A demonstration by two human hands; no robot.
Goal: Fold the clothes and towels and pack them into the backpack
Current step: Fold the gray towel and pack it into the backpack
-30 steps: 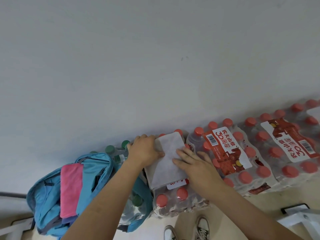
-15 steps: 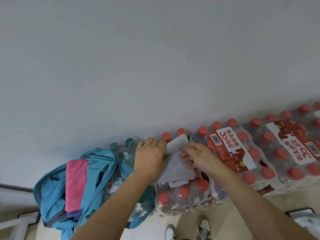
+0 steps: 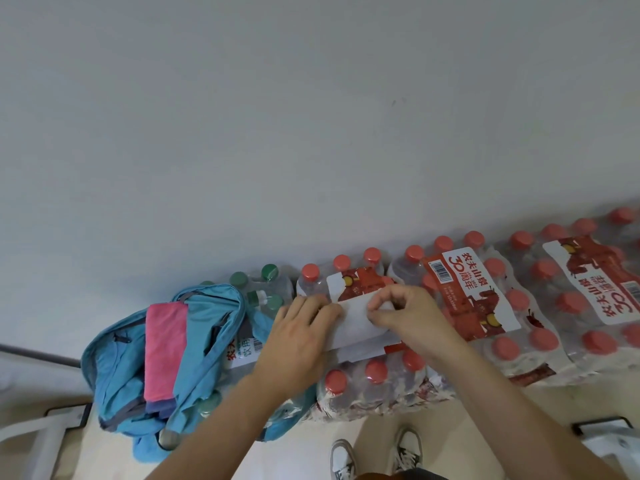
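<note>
1. Nearest, bottom edge: two sneakers (image 3: 408, 445) on the pale floor (image 3: 363, 431).
2. Left hand (image 3: 298, 341): palm-down on the left end of the grey cloth (image 3: 356, 323). Fingers fairly straight, so it pins the cloth and doesn't grip it.
3. Right hand (image 3: 408, 317): thumb and fingertips curled in a narrow pinch on the cloth's far right edge.
4. Where the cloth is: folded to a small strip on top of the near pack (image 3: 374, 386) of red-capped bottles in shrink-wrap. It lies just right of the backpack, not in it yet.
5. Handling (judgement): light, soft and limp, not fragile. The folds will likely slip open on the lumpy caps and slick wrap. Best taken at both short ends, or sandwiched flat between thumb and fingers along the folded edge so the layers stay stacked.
6. Backpack (image 3: 207, 341): blue, soft, slumped, mouth open, left of the hands. A pink towel (image 3: 164, 351) lies in the opening, with a dark blue item (image 3: 159, 407) showing below it. The mouth will probably need holding open with one hand.
7. Counts:
   - 1 grey cloth, 1 pink towel, 1 dark blue item, 1 backpack.
   - 3 red-capped packs: the near pack, a middle pack (image 3: 485, 306) and a right pack (image 3: 588, 289).
   - 1 green-capped pack (image 3: 270, 282), behind the backpack.
   - 2 hands, 2 sneakers.
8. Farthest: plain pale wall (image 3: 311, 116), with the packs lined up against it.
</note>
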